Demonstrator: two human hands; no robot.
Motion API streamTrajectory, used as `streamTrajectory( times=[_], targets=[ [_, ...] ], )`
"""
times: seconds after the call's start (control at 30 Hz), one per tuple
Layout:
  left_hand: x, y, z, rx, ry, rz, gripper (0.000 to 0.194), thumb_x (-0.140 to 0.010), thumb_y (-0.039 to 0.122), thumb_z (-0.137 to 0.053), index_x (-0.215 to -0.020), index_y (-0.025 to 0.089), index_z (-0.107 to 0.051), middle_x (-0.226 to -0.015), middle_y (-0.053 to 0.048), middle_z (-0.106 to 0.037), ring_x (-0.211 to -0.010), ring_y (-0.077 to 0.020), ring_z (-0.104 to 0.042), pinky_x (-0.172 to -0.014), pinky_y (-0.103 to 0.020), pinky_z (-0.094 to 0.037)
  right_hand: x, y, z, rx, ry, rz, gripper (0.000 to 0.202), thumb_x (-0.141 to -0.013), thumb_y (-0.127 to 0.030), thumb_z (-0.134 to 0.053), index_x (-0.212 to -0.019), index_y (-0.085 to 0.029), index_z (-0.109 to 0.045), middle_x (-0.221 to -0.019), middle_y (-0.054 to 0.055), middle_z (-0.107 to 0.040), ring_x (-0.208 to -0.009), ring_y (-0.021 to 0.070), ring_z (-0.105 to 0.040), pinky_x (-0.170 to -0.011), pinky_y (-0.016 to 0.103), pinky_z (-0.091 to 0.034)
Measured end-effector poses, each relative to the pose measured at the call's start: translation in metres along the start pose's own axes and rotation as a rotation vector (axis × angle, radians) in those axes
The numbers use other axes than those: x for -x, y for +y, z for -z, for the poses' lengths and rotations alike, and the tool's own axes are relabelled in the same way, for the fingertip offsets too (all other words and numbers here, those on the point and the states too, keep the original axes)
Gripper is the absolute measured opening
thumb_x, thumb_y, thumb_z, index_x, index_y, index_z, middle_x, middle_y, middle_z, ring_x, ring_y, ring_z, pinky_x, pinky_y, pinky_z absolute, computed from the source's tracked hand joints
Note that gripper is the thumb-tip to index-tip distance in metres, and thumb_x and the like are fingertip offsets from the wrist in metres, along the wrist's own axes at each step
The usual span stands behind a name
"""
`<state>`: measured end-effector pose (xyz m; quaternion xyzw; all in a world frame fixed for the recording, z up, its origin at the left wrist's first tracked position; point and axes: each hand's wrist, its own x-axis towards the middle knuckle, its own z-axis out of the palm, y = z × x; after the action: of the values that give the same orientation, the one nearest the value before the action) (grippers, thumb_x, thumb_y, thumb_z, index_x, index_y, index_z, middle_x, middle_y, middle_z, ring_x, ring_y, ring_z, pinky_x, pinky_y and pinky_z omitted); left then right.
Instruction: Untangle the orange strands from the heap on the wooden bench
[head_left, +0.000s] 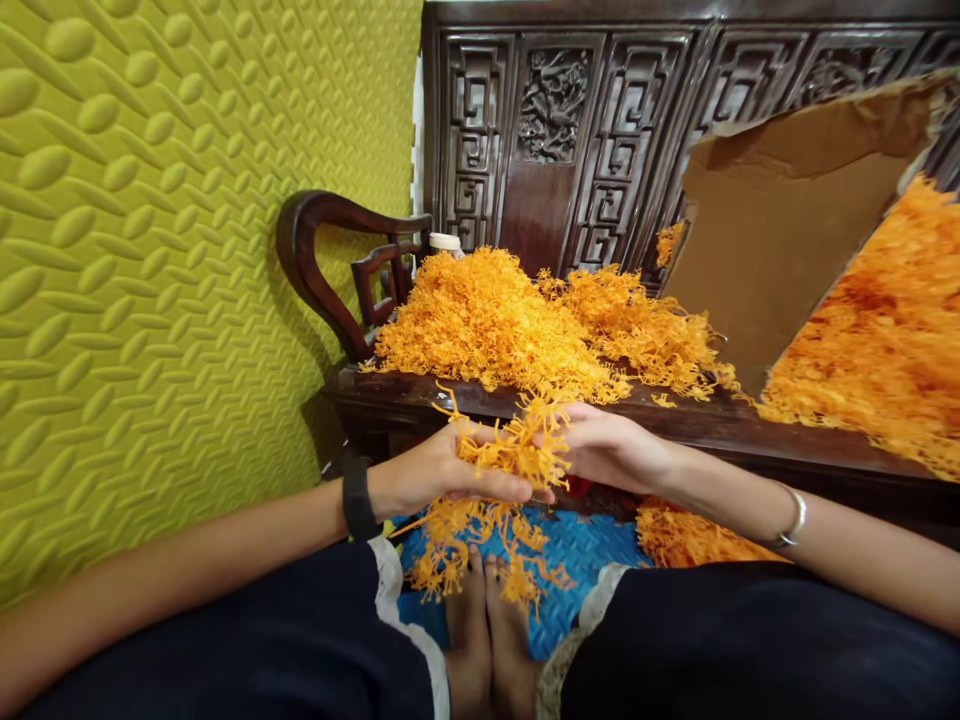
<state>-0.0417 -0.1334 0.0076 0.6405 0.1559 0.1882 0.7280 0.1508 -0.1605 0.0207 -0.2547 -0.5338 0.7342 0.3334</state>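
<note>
My left hand [450, 470] is wrapped round a loose bunch of orange branched plastic pieces [517, 455], thin stems with small knobbed tips. Some of the strands [480, 535] hang below the hand, over my feet. From the right, my right hand [611, 445] closes on the same bunch; its fingertips are partly hidden by the strands. Just beyond both hands, a big heap of the same orange pieces [487, 320] lies on the dark wooden bench [660, 415], with a smaller heap [637, 320] to its right.
A sheet of brown cardboard [780, 220] leans at the right, with more orange pieces [885, 340] beside it. Another pile [697, 530] lies low, under the right forearm. The bench's curved armrest [322, 230] stands beside a yellow padded wall [150, 300]. Blue matting [592, 540] covers the floor.
</note>
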Motion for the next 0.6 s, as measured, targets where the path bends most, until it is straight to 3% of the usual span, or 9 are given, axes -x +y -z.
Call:
streamTrajectory(
  times=[0.13,0.23,0.37,0.6],
  targets=[
    [-0.003,-0.004,-0.004,0.058,0.034,0.024,0.024,-0.063,0.023,-0.073,-0.085,0.018,-0.071,-0.083,-0.004,-0.07,-0.076,-0.0154,-0.064,-0.081,-0.03,-0.047,0.0,0.004,0.004,0.03,0.013,-0.015,0.012,-0.071,-0.022,-0.063,-0.069,-0.011,-0.06,-0.061,-0.001,-0.055,-0.053,0.008,-0.05,-0.055,0.024,-0.047],
    [-0.003,-0.005,-0.006,0.035,0.101,0.067,0.021,-0.058,0.024,-0.074,-0.078,0.017,-0.07,-0.071,-0.001,-0.066,-0.062,-0.0105,-0.057,-0.065,-0.024,-0.045,0.001,0.004,0.007,0.072,0.025,-0.022,0.014,-0.07,-0.025,-0.065,-0.069,-0.011,-0.06,-0.061,-0.001,-0.056,-0.054,0.0074,-0.05,-0.057,0.023,-0.046],
    [-0.002,-0.005,-0.003,0.005,0.215,0.07,0.02,-0.057,0.028,-0.073,-0.07,0.014,-0.066,-0.058,0.003,-0.055,-0.044,-0.0032,-0.035,-0.043,-0.018,-0.023,0.004,0.002,0.013,0.202,0.088,0.024,0.017,-0.071,-0.028,-0.067,-0.073,-0.012,-0.062,-0.07,0.002,-0.062,-0.063,0.0092,-0.056,-0.064,0.024,-0.046],
    [0.003,-0.009,0.009,-0.007,0.238,0.061,0.03,-0.062,0.035,-0.071,-0.055,0.014,-0.052,-0.045,0.008,-0.033,-0.038,-0.0013,-0.019,-0.039,-0.02,-0.009,0.014,-0.012,0.018,0.453,0.164,0.13,0.021,-0.077,-0.034,-0.064,-0.069,-0.014,-0.062,-0.077,0.005,-0.066,-0.072,0.0138,-0.061,-0.073,0.028,-0.047]
  ],
)
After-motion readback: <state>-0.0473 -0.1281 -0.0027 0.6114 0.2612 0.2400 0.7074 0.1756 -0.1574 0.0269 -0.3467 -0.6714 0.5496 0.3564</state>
